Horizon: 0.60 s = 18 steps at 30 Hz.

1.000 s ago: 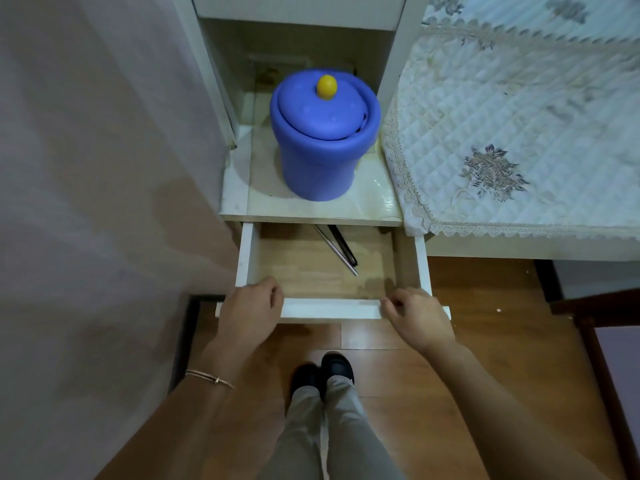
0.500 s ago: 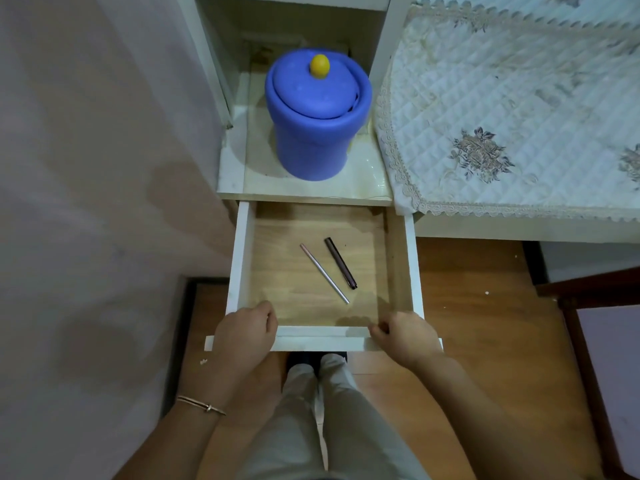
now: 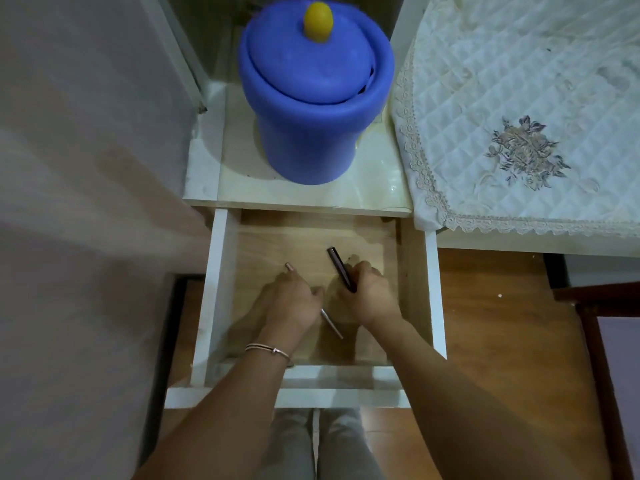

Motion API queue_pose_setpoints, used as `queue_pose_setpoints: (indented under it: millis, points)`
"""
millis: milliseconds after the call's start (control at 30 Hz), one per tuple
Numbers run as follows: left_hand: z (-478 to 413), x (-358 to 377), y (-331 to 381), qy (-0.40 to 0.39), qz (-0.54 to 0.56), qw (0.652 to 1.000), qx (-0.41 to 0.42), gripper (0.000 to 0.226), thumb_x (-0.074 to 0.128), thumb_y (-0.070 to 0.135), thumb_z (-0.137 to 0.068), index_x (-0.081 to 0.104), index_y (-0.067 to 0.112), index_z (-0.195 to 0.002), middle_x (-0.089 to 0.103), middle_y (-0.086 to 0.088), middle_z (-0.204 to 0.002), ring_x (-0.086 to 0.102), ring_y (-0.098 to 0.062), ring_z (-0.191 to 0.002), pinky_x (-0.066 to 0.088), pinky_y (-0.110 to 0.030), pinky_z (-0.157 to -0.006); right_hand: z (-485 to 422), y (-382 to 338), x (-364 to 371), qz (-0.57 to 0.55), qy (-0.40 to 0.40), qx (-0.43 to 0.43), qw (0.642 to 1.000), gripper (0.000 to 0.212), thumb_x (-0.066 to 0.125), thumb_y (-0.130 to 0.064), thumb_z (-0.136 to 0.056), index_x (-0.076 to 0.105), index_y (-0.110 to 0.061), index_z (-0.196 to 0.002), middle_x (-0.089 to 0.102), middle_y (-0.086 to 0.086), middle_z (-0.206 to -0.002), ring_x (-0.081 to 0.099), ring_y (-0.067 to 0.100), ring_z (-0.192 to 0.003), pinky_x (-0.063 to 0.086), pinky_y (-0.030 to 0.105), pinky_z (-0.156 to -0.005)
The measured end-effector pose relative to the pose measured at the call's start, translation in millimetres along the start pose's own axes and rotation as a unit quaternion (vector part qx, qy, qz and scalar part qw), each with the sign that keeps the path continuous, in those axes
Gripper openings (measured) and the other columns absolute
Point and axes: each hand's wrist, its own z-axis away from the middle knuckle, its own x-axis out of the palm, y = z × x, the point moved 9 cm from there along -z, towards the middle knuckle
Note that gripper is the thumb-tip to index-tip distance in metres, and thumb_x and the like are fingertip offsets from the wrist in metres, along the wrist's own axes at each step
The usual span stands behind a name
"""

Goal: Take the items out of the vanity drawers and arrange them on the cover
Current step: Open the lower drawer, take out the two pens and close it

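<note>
**Both hands in the open drawer, each on a pen**

The drawer [image 3: 215, 292] stands pulled out below the vanity, and both forearms reach over its white front into it. The right hand [image 3: 369, 294] has its grip clamped on the lower end of a dark pen [image 3: 338, 266]. The pen's free end points up and to the left, away from the person. The left hand [image 3: 294, 301] lies just beside it, fingers curled down over the middle of a silvery pen [image 3: 331, 324], its grip closed on it. That pen runs slantwise under the hand, and one tip shows beyond the knuckles. Whether it is off the wooden drawer floor cannot be told. A thin bracelet [image 3: 267, 348] circles the left wrist.

Above the drawer, a blue lidded bucket [image 3: 306, 136] with a yellow knob [image 3: 318, 22] stands on the pale surface [image 3: 374, 194]. To the right lies the quilted cover [image 3: 512, 74], lace-edged and embroidered with a flower, with nothing on its visible part.
</note>
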Motion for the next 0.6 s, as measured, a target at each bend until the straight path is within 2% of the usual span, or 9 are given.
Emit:
queue_pose_setpoints:
  millis: [100, 233, 300, 400, 500, 600]
  points:
    - [-1, 2, 1, 0.001, -0.026, 1.0, 0.009, 0.029, 0.055, 0.028, -0.081, 0.06, 0.005, -0.097, 0.066, -0.017, -0.106, 0.062, -0.035, -0.097, 0.049, -0.033, -0.078, -7, 3, 5, 0.033, 0.0, -0.011, 0.999, 0.03, 0.054, -0.014, -0.086, 0.05, -0.008, -0.116, 0.058, 0.015, -0.116, 0.057, 0.032, -0.104, 0.051, 0.04, -0.086]
    - [5, -4, 7, -0.01, -0.029, 0.999, 0.029, 0.026, 0.055, 0.029, -0.079, 0.061, 0.007, -0.091, 0.067, -0.015, -0.099, 0.062, -0.035, -0.092, 0.048, -0.032, -0.073, -3, 4, 4, 0.013, 0.0, -0.02, 1.0, 0.028, 0.055, -0.008, -0.085, 0.056, -0.011, -0.113, 0.061, 0.013, -0.112, 0.059, 0.029, -0.099, 0.052, 0.037, -0.086]
    - [16, -9, 14, -0.024, 0.008, 0.999, 0.04, 0.024, 0.055, 0.027, -0.083, 0.06, 0.008, -0.097, 0.066, -0.011, -0.098, 0.062, -0.029, -0.09, 0.045, -0.028, -0.068, 8, 3, -3, -0.016, 0.004, -0.024, 1.0, 0.025, 0.056, -0.01, -0.085, 0.058, -0.01, -0.109, 0.063, 0.012, -0.107, 0.061, 0.028, -0.094, 0.053, 0.037, -0.084]
    - [34, -29, 29, -0.018, 0.102, 0.992, 0.066, 0.015, 0.059, 0.024, -0.084, 0.058, 0.012, -0.094, 0.066, -0.003, -0.084, 0.06, -0.015, -0.069, 0.049, -0.027, -0.06, 29, -2, -29, -0.083, 0.035, -0.032, 0.995, 0.018, 0.058, -0.01, -0.084, 0.06, -0.01, -0.103, 0.065, 0.006, -0.095, 0.062, 0.02, -0.084, 0.052, 0.029, -0.075]
    - [49, -60, 63, 0.012, 0.128, 0.984, 0.123, 0.006, 0.058, 0.022, -0.084, 0.054, 0.019, -0.087, 0.06, 0.004, -0.077, 0.048, 0.0, -0.059, 0.038, -0.01, -0.049, 49, -6, -72, -0.145, 0.106, -0.049, 0.983, 0.01, 0.06, -0.012, -0.082, 0.06, -0.014, -0.092, 0.065, 0.002, -0.084, 0.06, 0.018, -0.074, 0.047, 0.023, -0.065]
    - [59, -90, 109, 0.052, 0.18, 0.968, 0.168, 0.007, 0.06, 0.016, -0.081, 0.056, 0.02, -0.084, 0.055, 0.008, -0.07, 0.047, 0.002, -0.057, 0.036, -0.001, -0.054, 61, -7, -122, -0.197, 0.169, -0.07, 0.963, 0.013, 0.063, -0.013, -0.08, 0.061, -0.015, -0.093, 0.065, 0.0, -0.081, 0.06, 0.014, -0.074, 0.046, 0.021, -0.067]
